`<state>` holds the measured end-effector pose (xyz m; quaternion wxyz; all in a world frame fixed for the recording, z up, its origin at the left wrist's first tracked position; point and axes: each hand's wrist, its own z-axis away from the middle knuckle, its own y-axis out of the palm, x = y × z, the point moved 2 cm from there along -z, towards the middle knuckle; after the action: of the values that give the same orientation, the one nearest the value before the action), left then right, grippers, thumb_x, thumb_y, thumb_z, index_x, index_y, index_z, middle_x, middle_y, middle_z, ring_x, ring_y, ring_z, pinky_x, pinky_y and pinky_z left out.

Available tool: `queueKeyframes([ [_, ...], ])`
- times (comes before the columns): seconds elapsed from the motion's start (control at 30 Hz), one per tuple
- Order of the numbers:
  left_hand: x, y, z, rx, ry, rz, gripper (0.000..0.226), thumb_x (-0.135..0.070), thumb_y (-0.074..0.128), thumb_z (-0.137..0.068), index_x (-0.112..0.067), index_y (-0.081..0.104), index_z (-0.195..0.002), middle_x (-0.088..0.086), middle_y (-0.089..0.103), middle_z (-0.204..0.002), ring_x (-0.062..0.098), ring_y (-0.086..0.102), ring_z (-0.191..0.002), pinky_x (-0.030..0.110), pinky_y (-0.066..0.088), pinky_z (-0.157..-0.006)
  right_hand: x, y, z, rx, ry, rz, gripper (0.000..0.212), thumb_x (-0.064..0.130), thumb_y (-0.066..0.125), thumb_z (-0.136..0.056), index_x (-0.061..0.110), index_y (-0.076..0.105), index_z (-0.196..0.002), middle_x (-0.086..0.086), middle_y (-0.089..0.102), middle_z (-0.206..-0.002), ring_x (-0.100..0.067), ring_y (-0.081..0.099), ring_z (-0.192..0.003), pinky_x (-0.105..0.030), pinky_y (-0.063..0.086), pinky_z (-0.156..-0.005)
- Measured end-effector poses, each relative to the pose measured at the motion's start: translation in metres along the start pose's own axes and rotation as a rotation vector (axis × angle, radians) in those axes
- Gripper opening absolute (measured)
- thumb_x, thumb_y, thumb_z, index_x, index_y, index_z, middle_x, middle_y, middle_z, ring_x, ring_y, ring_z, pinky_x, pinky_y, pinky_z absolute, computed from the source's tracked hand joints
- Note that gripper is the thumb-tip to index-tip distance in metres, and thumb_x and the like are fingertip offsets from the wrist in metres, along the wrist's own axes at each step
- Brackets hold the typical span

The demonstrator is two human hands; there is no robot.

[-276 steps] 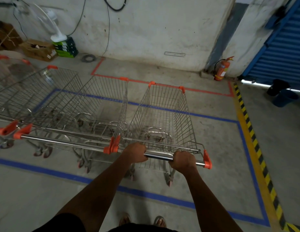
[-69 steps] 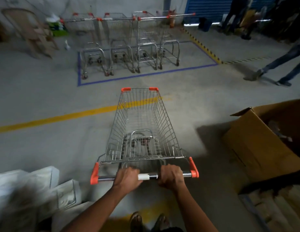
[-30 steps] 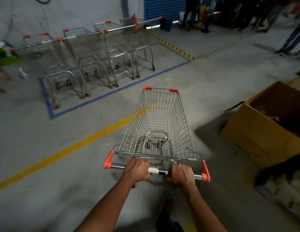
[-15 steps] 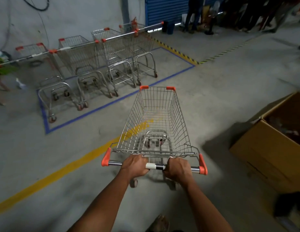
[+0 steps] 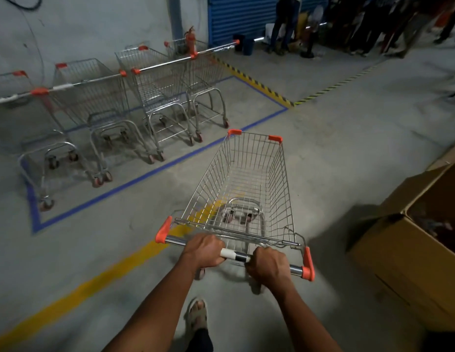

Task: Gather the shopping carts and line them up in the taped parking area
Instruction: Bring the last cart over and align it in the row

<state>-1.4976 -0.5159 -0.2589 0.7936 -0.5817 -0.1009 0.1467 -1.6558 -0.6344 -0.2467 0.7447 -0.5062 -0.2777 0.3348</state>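
Four parked carts; two hands grip one cart.

arms: bare, no sleeves | foot: light strapped sandal | leg: dark trousers

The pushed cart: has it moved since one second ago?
Yes. The pushed cart has rolled forward over the yellow floor line, nearer the blue tape.

Silver cart with orange corner caps.
Blue tape, yellow floor line, brown cardboard box, blue shutter.
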Motion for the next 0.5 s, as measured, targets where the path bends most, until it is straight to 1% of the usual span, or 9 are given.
queueKeyframes([
  [0.07, 0.013, -0.012, -0.034, -0.001, 0.026, 0.009, 0.034, -0.047, 0.057, -0.085, -0.020, 0.070, -0.099, 0.005, 0.073, -0.095, 0.030, 0.068, -0.092, 0.035, 0.050, -0.076, -0.007, -0.010, -0.033, -0.015, 0.020, 0.004, 0.027, 0.046, 0.048, -0.086, 0.022, 0.061, -0.082, -0.002, 0.071, -0.086, -0.024, 0.069, -0.078, -0.034, 0.054, -0.071],
  [0.13, 0.025, -0.024, -0.070, -0.013, 0.058, -0.008, 0.034, -0.046, 0.056, -0.087, -0.019, 0.070, -0.101, 0.006, 0.073, -0.099, 0.030, 0.068, -0.094, 0.034, 0.048, -0.076, -0.016, -0.021, -0.067, -0.039, 0.033, 0.018, 0.029, 0.050, 0.047, -0.087, 0.024, 0.058, -0.080, -0.002, 0.071, -0.086, -0.025, 0.069, -0.077, -0.033, 0.050, -0.068],
  [0.2, 0.037, -0.035, -0.106, -0.018, 0.086, -0.010, 0.035, -0.048, 0.056, -0.087, -0.019, 0.070, -0.102, 0.007, 0.073, -0.100, 0.031, 0.068, -0.095, 0.035, 0.049, -0.077, -0.025, -0.034, -0.100, -0.061, 0.050, 0.029, 0.034, 0.052, 0.049, -0.086, 0.021, 0.062, -0.085, -0.005, 0.072, -0.087, -0.027, 0.070, -0.078, -0.033, 0.046, -0.066],
  [0.27, 0.046, -0.044, -0.140, -0.015, 0.106, 0.002, 0.035, -0.049, 0.058, -0.086, -0.019, 0.070, -0.100, 0.007, 0.073, -0.099, 0.032, 0.068, -0.095, 0.036, 0.050, -0.076, -0.034, -0.048, -0.130, -0.061, 0.066, 0.021, 0.036, 0.053, 0.051, -0.084, 0.020, 0.064, -0.086, -0.006, 0.072, -0.087, -0.029, 0.071, -0.079, -0.034, 0.046, -0.066],
  [0.37, 0.056, -0.058, -0.189, -0.011, 0.137, 0.001, 0.036, -0.050, 0.057, -0.085, -0.019, 0.069, -0.099, 0.007, 0.073, -0.097, 0.032, 0.069, -0.093, 0.037, 0.051, -0.076, -0.050, -0.066, -0.170, -0.042, 0.084, 0.010, 0.031, 0.054, 0.051, -0.084, 0.023, 0.057, -0.080, -0.005, 0.072, -0.086, -0.029, 0.071, -0.079, -0.034, 0.047, -0.067],
  [0.5, 0.062, -0.076, -0.253, -0.016, 0.172, -0.018, 0.037, -0.050, 0.053, -0.084, -0.020, 0.070, -0.098, 0.005, 0.073, -0.094, 0.031, 0.069, -0.089, 0.037, 0.050, -0.077, -0.077, -0.088, -0.223, -0.048, 0.107, 0.020, 0.035, 0.051, 0.050, -0.082, 0.020, 0.063, -0.084, -0.006, 0.072, -0.087, -0.030, 0.071, -0.080, -0.033, 0.045, -0.067],
])
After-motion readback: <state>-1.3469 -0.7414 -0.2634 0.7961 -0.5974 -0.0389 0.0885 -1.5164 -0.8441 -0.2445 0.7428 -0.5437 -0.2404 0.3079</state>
